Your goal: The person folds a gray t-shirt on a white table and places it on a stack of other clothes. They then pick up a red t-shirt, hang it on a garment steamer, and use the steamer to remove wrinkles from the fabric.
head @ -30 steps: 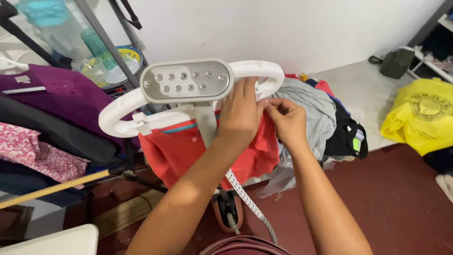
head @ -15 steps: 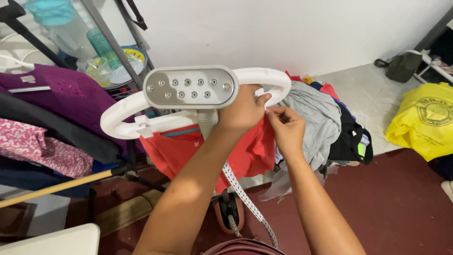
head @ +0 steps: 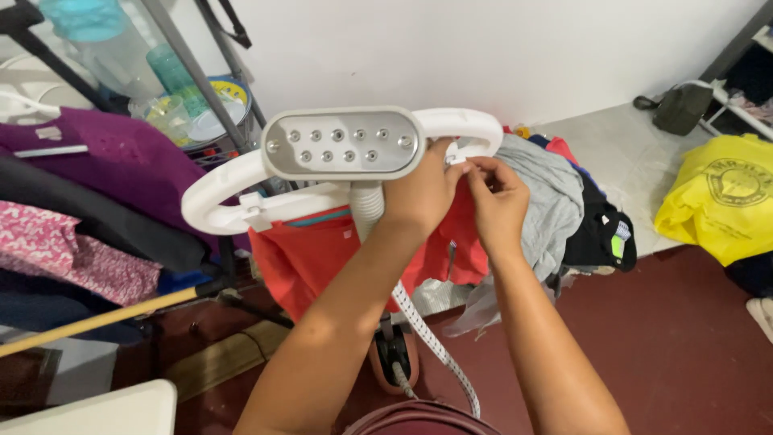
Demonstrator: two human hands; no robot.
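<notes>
step: fitting red fabric garment [head: 310, 258] onto white plastic steamer hanger [head: 471, 125] | left hand [head: 423, 189], right hand [head: 499, 201] fingers pinched on cloth | next: likely careful tug under fingers

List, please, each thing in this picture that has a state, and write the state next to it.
left hand: fingers pinched at the red garment's top edge
right hand: fingers pinched beside the left hand
red garment: hanging from the white hanger
white hanger: tilted, right end higher
steamer head: resting on the stand, plate facing up
yellow bag: lying on the floor
purple garment: hanging on the rack
</notes>
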